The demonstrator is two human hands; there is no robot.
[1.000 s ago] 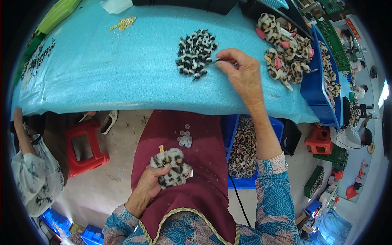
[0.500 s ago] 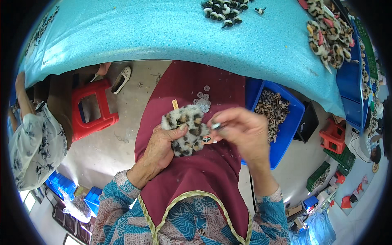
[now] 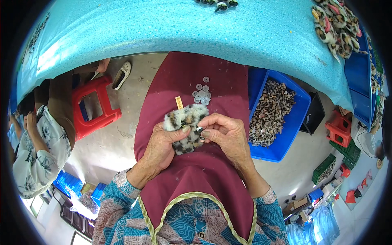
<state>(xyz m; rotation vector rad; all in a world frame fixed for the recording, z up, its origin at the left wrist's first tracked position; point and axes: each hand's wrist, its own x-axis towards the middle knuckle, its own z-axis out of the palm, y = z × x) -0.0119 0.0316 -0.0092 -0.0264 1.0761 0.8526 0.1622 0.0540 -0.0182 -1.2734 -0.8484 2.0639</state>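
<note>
Over my lap, my left hand (image 3: pixel 161 149) grips a small leopard-print plush piece (image 3: pixel 185 122) with a tan tag. My right hand (image 3: pixel 224 132) pinches a small dark-and-white eye part (image 3: pixel 199 129) against the plush, fingers closed on it. A few grey washers (image 3: pixel 202 93) lie on the maroon cloth (image 3: pixel 192 77) just beyond my hands. More eye parts (image 3: pixel 216 4) sit on the turquoise table (image 3: pixel 163 28) at the top edge.
A blue bin (image 3: pixel 290 139) of leopard plush pieces stands at my right knee. More plush pieces (image 3: pixel 335 24) lie on the table at the right. A red stool (image 3: pixel 96 108) and another person's patterned sleeve (image 3: pixel 36 159) are at left.
My right hand left the pile of eye parts on the table and came down to my lap. It now meets the plush piece held by my left hand.
</note>
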